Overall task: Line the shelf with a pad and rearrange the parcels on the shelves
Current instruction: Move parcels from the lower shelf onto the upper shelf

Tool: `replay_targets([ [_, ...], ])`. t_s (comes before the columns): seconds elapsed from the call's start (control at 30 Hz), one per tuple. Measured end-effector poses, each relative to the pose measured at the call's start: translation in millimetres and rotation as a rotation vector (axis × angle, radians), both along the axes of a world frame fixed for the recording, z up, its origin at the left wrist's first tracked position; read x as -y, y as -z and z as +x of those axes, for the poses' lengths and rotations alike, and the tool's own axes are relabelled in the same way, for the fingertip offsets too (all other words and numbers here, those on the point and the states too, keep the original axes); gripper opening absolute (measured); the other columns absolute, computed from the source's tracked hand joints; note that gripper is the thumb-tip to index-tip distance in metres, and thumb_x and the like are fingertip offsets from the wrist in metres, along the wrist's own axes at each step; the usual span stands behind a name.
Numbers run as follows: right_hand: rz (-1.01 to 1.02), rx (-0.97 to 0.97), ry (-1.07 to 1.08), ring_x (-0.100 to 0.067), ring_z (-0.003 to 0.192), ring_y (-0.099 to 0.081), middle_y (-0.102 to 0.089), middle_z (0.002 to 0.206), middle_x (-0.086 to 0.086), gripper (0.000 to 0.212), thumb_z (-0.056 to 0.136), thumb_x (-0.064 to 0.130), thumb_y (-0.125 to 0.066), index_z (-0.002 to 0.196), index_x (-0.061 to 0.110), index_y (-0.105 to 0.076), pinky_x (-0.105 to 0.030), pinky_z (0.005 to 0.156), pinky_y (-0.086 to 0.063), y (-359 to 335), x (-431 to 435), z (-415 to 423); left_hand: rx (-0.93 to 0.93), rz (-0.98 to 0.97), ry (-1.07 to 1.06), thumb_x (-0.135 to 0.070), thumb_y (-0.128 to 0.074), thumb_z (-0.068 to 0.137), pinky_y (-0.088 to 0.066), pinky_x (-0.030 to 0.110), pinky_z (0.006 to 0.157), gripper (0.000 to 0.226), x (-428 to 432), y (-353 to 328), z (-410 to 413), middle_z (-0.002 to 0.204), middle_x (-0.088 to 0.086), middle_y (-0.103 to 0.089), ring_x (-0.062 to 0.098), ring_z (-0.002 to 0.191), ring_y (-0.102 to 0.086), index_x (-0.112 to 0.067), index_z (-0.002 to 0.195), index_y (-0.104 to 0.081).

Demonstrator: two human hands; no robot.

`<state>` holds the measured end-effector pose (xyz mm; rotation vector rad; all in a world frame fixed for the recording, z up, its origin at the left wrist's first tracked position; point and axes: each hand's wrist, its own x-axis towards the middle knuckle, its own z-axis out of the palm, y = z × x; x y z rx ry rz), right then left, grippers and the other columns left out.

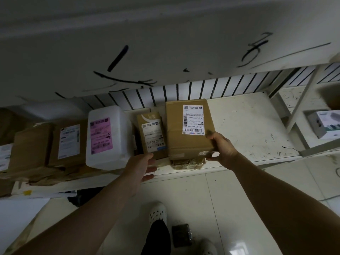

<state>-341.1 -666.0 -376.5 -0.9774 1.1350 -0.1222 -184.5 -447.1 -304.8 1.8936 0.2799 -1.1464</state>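
On the scuffed white shelf board [248, 126], the large brown cardboard box [174, 137] sits atop a flatter taped parcel [187, 163]. The right hand [223, 146] has its fingers clamped on the box's near corner. The left hand [142, 166] hovers, fingers apart. Lifting by one corner may tip the box onto the small brown parcel [151, 133] alongside.

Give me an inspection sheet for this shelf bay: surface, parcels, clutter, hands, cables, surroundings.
Surface: white shelf, scuffed with dark marks.
Job's things: large brown box stacked on a taped parcel; small brown parcel at its left; white parcel with pink label; brown boxes farther left.
Clutter: dark object on the floor.
Hands: right hand grips the large brown box's near corner; left hand open near the small brown parcel, contact unclear.
Cables: thin dark line far right, possibly a cord.
Surroundings: upper shelf board with handwritten marks; neighbouring rack holding a white printed box.
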Motion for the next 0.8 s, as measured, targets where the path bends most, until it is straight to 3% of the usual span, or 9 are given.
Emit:
replay_targets([
  [0.13,-0.076,-0.066,0.007,-0.030,0.101,-0.061,-0.063,0.117,-0.009,0.040,0.096,0.022,-0.056,0.136,0.020,-0.055,-0.054,0.089,-0.057,2.7,2.5,3.2,-0.008,-0.006,-0.001,-0.022,-0.057,0.100,-0.057,0.045,0.090,0.017,1.2,-0.7,-3.5,0.107,0.009,-0.073,0.027,0.099,-0.070,-0.013,0.112,-0.063],
  [0.27,-0.183,-0.131,0.046,-0.036,0.115,-0.058,-0.060,0.133,-0.012,0.050,0.098,0.022,-0.058,0.147,0.018,-0.048,-0.054,0.090,-0.057,0.4,8.5,8.5,-0.012,-0.009,0.009,-0.023,-0.057,0.100,-0.057,0.043,0.087,0.019,-0.3,-0.6,-4.8,0.104,0.008,-0.074,0.026,0.098,-0.070,-0.012,0.114,-0.065],
  [0.4,-0.293,-0.177,0.056,-0.028,0.113,-0.055,-0.058,0.137,-0.012,0.049,0.099,0.011,-0.056,0.148,0.011,-0.048,-0.048,0.102,-0.050,-1.1,14.4,11.1,-0.007,-0.008,0.009,-0.023,-0.057,0.100,-0.058,0.046,0.091,0.020,-1.1,-1.2,-5.2,0.102,0.008,-0.075,0.026,0.097,-0.071,-0.013,0.115,-0.064],
  [0.5,-0.366,-0.247,0.032,-0.033,0.120,-0.056,-0.057,0.141,-0.014,0.051,0.100,0.009,-0.053,0.150,0.011,-0.046,-0.046,0.101,-0.049,-1.1,14.4,12.5,-0.009,-0.013,0.018,-0.024,-0.057,0.100,-0.058,0.046,0.091,0.021,-1.7,-3.0,-7.2,0.103,0.008,-0.075,0.026,0.098,-0.071,-0.012,0.116,-0.064],
  [0.63,-0.355,-0.276,-0.025,-0.034,0.126,-0.055,-0.057,0.142,-0.014,0.052,0.100,0.011,-0.054,0.151,0.009,-0.044,-0.047,0.108,-0.047,-4.1,0.6,20.5,-0.023,-0.016,-0.003,-0.023,-0.057,0.099,-0.057,0.042,0.084,0.022,-0.3,-5.7,-8.1,0.104,0.009,-0.075,0.027,0.099,-0.071,-0.011,0.116,-0.065],
  [0.8,-0.297,-0.294,-0.069,-0.034,0.120,-0.059,-0.059,0.139,-0.015,0.056,0.098,0.016,-0.061,0.151,0.010,-0.043,-0.047,0.103,-0.051,-9.2,-17.4,29.0,-0.013,-0.020,-0.013,-0.022,-0.059,0.099,-0.058,0.045,0.088,0.021,1.1,-13.1,-8.0,0.104,0.010,-0.074,0.028,0.100,-0.071,-0.011,0.116,-0.064],
])
